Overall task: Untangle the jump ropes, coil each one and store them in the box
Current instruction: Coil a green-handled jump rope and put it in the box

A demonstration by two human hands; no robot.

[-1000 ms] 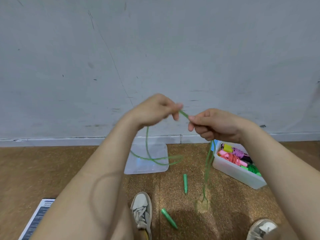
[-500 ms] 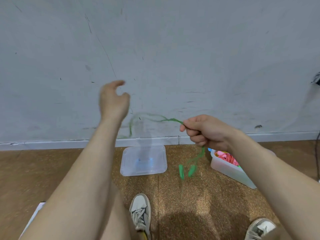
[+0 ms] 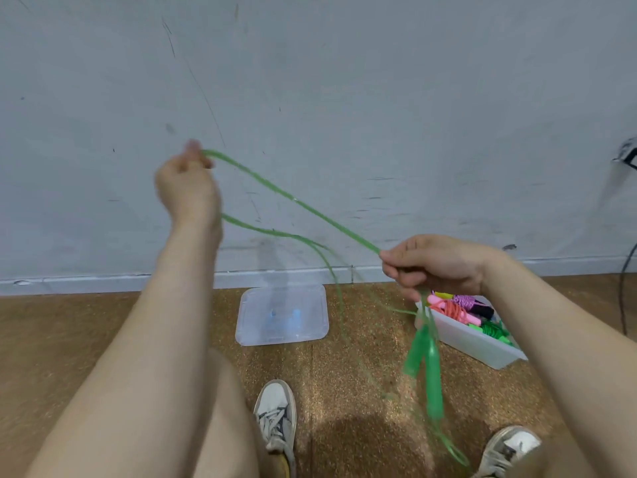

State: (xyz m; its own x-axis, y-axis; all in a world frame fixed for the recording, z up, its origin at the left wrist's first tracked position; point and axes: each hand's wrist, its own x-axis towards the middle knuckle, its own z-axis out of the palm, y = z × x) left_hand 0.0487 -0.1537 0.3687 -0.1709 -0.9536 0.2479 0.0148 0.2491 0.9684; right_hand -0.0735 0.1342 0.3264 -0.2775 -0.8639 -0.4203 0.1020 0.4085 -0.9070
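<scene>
A thin green jump rope (image 3: 293,198) stretches in the air between my two hands. My left hand (image 3: 188,186) is raised at the upper left and pinches a loop of the rope between thumb and fingers. My right hand (image 3: 436,265) grips the rope's other strands lower on the right. Both green handles (image 3: 425,360) dangle below my right hand, blurred, and a rope loop hangs near the floor. A clear plastic box (image 3: 474,339) on the floor at the right holds coiled pink, purple and green ropes.
The box's clear lid (image 3: 282,317) lies flat on the cork floor by the wall's baseboard. My two shoes (image 3: 277,419) are at the bottom, legs below my arms. A dark cable (image 3: 625,288) hangs down the wall at the far right.
My left hand, open and empty half a second ago, has taken hold of the rope and pulled a long loop up and left. The handles swung lower under my right hand.
</scene>
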